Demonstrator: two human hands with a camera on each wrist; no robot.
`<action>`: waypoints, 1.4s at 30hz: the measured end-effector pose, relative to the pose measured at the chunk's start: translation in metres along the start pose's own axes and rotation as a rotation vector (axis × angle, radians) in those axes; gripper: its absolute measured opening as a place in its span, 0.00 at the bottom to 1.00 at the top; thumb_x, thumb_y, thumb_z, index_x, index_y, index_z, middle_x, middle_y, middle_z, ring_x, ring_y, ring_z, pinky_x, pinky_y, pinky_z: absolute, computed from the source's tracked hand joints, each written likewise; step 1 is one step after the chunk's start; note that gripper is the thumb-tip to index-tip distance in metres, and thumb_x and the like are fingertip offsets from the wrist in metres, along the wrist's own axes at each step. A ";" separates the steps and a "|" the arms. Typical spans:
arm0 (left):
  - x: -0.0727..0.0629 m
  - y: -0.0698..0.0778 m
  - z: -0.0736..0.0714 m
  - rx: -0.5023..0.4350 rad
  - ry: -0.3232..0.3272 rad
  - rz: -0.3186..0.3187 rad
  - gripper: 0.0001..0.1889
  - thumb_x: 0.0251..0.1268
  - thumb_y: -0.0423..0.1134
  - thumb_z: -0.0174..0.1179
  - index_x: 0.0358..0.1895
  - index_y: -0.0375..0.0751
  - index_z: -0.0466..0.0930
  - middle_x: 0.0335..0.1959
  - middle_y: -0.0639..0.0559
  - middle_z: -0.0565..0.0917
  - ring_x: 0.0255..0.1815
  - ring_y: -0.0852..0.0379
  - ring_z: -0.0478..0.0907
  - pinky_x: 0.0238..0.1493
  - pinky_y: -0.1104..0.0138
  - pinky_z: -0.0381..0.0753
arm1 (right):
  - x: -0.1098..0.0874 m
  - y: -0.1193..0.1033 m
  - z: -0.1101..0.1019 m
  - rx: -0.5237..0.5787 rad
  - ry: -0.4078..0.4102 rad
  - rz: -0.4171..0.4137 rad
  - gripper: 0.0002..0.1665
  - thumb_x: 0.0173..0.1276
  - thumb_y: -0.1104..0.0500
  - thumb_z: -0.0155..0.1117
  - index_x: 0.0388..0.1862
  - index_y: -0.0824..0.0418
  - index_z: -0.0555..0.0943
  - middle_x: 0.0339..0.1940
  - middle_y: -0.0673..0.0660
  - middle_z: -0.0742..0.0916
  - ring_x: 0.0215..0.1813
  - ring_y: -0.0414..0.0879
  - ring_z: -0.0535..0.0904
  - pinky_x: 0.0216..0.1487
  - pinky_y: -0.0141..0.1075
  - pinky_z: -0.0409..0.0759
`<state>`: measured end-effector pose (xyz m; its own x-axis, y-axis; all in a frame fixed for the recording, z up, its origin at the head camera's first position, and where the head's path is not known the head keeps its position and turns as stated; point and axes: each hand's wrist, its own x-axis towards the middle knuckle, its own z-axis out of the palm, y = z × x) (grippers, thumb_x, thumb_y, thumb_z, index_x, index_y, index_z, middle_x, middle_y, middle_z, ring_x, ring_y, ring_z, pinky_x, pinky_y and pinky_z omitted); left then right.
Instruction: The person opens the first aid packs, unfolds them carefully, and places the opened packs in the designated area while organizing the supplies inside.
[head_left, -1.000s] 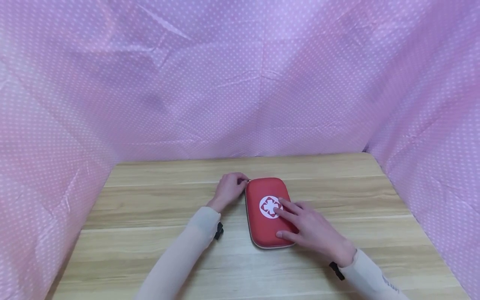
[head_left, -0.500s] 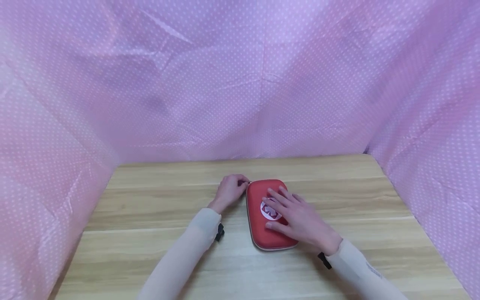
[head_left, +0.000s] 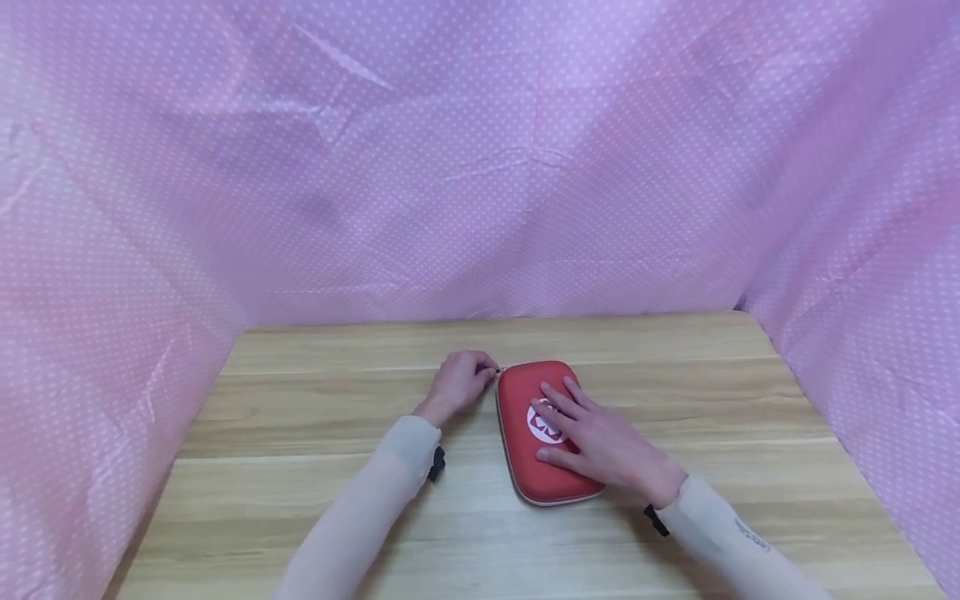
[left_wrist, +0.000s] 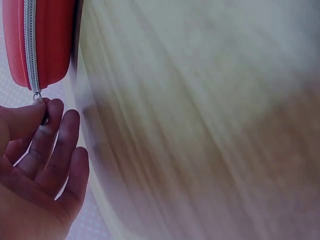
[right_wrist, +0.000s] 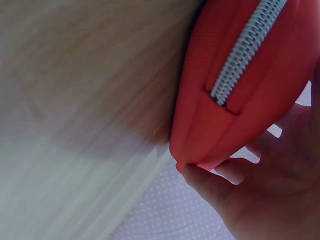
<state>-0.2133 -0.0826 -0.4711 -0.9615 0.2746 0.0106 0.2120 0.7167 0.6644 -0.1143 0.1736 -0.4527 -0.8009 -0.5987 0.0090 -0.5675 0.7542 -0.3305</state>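
A red zippered hard case (head_left: pixel 525 473), its lid marked with a white round cross emblem (head_left: pixel 538 423), lies flat on the table in the head view. At its far left corner my left hand (head_left: pixel 457 385) pinches the zipper pull (left_wrist: pixel 45 119) between thumb and forefinger. The metal zipper (left_wrist: pixel 31 45) looks closed along the side seen in the left wrist view. My right hand (head_left: pixel 604 443) rests on the lid with fingers spread, covering part of the emblem. In the right wrist view, one fingertip (right_wrist: pixel 192 172) touches the case's end near where the zipper (right_wrist: pixel 245 52) stops.
The light wooden table (head_left: pixel 300 417) has rounded far corners. Pink polka-dot cloth (head_left: pixel 480 167) hangs behind it and along both sides. Both forearms wear light sleeves, with a black strap (head_left: pixel 437 463) showing at the left wrist.
My right hand has moved left and farther onto the lid, over the emblem. The case has shifted slightly right. My left hand stays at the corner, pinching the zipper pull.
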 end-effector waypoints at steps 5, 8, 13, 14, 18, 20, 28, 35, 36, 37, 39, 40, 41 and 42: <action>-0.004 -0.002 -0.003 0.066 -0.004 0.024 0.06 0.74 0.34 0.63 0.42 0.44 0.91 0.39 0.53 0.90 0.40 0.55 0.81 0.50 0.56 0.82 | 0.000 -0.001 -0.001 0.006 -0.016 0.011 0.47 0.74 0.26 0.54 0.81 0.54 0.67 0.84 0.57 0.62 0.84 0.64 0.48 0.73 0.60 0.69; -0.007 -0.004 -0.005 0.090 -0.011 0.027 0.06 0.74 0.35 0.63 0.42 0.45 0.91 0.39 0.53 0.90 0.40 0.55 0.82 0.50 0.55 0.82 | 0.000 -0.001 -0.001 0.003 -0.021 0.013 0.48 0.74 0.26 0.53 0.81 0.53 0.67 0.84 0.57 0.62 0.84 0.64 0.48 0.72 0.60 0.70; -0.014 -0.004 -0.007 0.109 -0.020 0.036 0.07 0.74 0.35 0.63 0.43 0.45 0.91 0.40 0.53 0.90 0.40 0.55 0.82 0.49 0.55 0.82 | -0.001 -0.001 -0.001 -0.003 -0.021 0.007 0.48 0.74 0.27 0.54 0.81 0.55 0.67 0.84 0.58 0.63 0.84 0.65 0.48 0.72 0.59 0.70; -0.015 -0.003 -0.007 0.111 -0.022 0.038 0.07 0.74 0.35 0.63 0.43 0.45 0.91 0.40 0.53 0.90 0.39 0.55 0.81 0.48 0.56 0.82 | -0.001 -0.001 -0.001 -0.005 -0.020 0.006 0.48 0.74 0.27 0.54 0.81 0.55 0.67 0.84 0.59 0.63 0.84 0.65 0.48 0.72 0.59 0.70; -0.019 -0.003 -0.009 0.116 -0.027 0.048 0.07 0.74 0.35 0.63 0.43 0.45 0.91 0.39 0.53 0.90 0.37 0.56 0.79 0.45 0.56 0.82 | -0.001 -0.001 -0.001 -0.012 -0.021 0.003 0.48 0.74 0.27 0.54 0.81 0.55 0.67 0.84 0.59 0.62 0.84 0.65 0.48 0.72 0.59 0.70; -0.021 -0.002 -0.010 0.116 -0.029 0.050 0.06 0.74 0.35 0.63 0.43 0.44 0.91 0.39 0.53 0.90 0.37 0.56 0.79 0.45 0.57 0.82 | 0.000 -0.002 -0.001 -0.009 -0.024 0.005 0.48 0.74 0.27 0.54 0.81 0.55 0.67 0.84 0.58 0.62 0.84 0.65 0.48 0.72 0.59 0.71; -0.032 0.000 -0.010 0.120 -0.049 0.049 0.06 0.73 0.35 0.64 0.44 0.43 0.90 0.41 0.52 0.90 0.41 0.56 0.82 0.49 0.57 0.83 | -0.001 0.000 0.001 0.002 -0.014 0.008 0.48 0.74 0.27 0.53 0.81 0.54 0.67 0.85 0.57 0.62 0.84 0.65 0.48 0.72 0.59 0.71; -0.043 0.000 -0.006 0.108 -0.056 0.055 0.06 0.72 0.34 0.65 0.43 0.43 0.91 0.40 0.52 0.90 0.42 0.56 0.83 0.50 0.57 0.84 | -0.001 0.002 0.004 0.012 -0.009 0.007 0.48 0.74 0.27 0.53 0.82 0.54 0.65 0.85 0.58 0.61 0.84 0.65 0.47 0.71 0.59 0.72; -0.044 0.000 -0.007 0.109 -0.052 0.060 0.05 0.72 0.34 0.65 0.43 0.43 0.91 0.40 0.52 0.90 0.42 0.55 0.84 0.50 0.56 0.84 | -0.001 0.002 0.004 0.012 -0.008 0.008 0.48 0.74 0.27 0.53 0.82 0.54 0.65 0.85 0.58 0.61 0.84 0.65 0.47 0.71 0.59 0.72; -0.044 0.000 -0.007 0.107 -0.052 0.060 0.05 0.71 0.34 0.66 0.43 0.43 0.91 0.40 0.52 0.90 0.43 0.55 0.84 0.51 0.56 0.84 | -0.001 0.002 0.004 0.014 -0.006 0.009 0.48 0.74 0.27 0.53 0.82 0.54 0.64 0.85 0.58 0.61 0.84 0.65 0.47 0.71 0.60 0.71; -0.046 0.001 -0.008 0.118 -0.056 0.070 0.05 0.71 0.34 0.66 0.43 0.43 0.91 0.40 0.52 0.91 0.43 0.55 0.85 0.50 0.57 0.84 | -0.001 0.002 0.004 0.018 -0.008 0.011 0.48 0.74 0.27 0.53 0.82 0.54 0.64 0.85 0.58 0.61 0.84 0.65 0.47 0.71 0.60 0.71; -0.047 0.001 -0.008 0.124 -0.057 0.076 0.05 0.71 0.34 0.66 0.43 0.43 0.91 0.41 0.52 0.91 0.43 0.55 0.85 0.50 0.57 0.84 | -0.001 0.002 0.004 0.019 -0.010 0.013 0.49 0.74 0.27 0.53 0.82 0.54 0.64 0.85 0.58 0.61 0.84 0.65 0.47 0.72 0.60 0.71; -0.047 0.002 -0.008 0.128 -0.057 0.080 0.05 0.71 0.34 0.66 0.43 0.43 0.91 0.40 0.52 0.91 0.42 0.56 0.85 0.49 0.57 0.84 | -0.001 0.002 0.004 0.020 -0.011 0.014 0.49 0.74 0.27 0.53 0.82 0.54 0.64 0.85 0.59 0.61 0.84 0.65 0.47 0.72 0.60 0.70; -0.048 0.003 -0.008 0.132 -0.055 0.083 0.05 0.71 0.34 0.66 0.43 0.43 0.91 0.40 0.53 0.91 0.41 0.56 0.85 0.48 0.58 0.84 | -0.001 0.002 0.003 0.021 -0.012 0.016 0.49 0.74 0.27 0.53 0.82 0.54 0.64 0.85 0.59 0.61 0.84 0.65 0.47 0.72 0.60 0.70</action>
<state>-0.1683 -0.0991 -0.4637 -0.9296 0.3681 0.0178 0.3146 0.7674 0.5587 -0.1139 0.1751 -0.4565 -0.8073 -0.5901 -0.0072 -0.5507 0.7576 -0.3503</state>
